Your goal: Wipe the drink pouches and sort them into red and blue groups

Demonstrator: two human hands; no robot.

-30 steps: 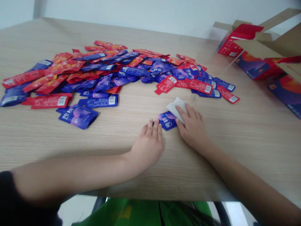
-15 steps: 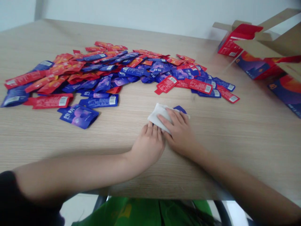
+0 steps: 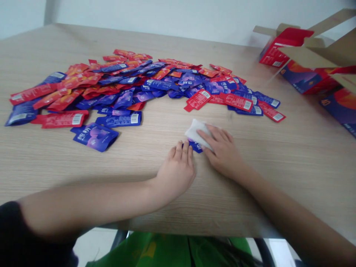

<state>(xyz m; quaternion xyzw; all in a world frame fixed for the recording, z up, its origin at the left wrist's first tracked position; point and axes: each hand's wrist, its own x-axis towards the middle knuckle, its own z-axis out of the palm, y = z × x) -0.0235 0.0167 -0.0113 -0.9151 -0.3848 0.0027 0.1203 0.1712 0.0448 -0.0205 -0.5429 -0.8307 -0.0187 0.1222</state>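
A blue pouch [image 3: 195,147] lies flat on the table before me, mostly covered. My left hand [image 3: 179,163] rests palm down with its fingers stretched out, their tips pressing on the pouch's left end. A folded white cloth [image 3: 196,129] lies over the pouch's upper part. My right hand [image 3: 222,150] is curved over this cloth, thumb at its near edge, and presses it onto the pouch. The pouch's right part is hidden under the cloth and hand.
A heap of red and blue pouches [image 3: 119,81] spreads across the table's far half. One blue pouch [image 3: 96,137] lies nearer on the left. At the right stand opened cartons, among them a red box [image 3: 274,52] and a blue-and-red box [image 3: 303,79].
My right hand has slid the white cloth to the right, uncovering part of the blue pouch near my left fingertips. My left hand has stayed almost in place.
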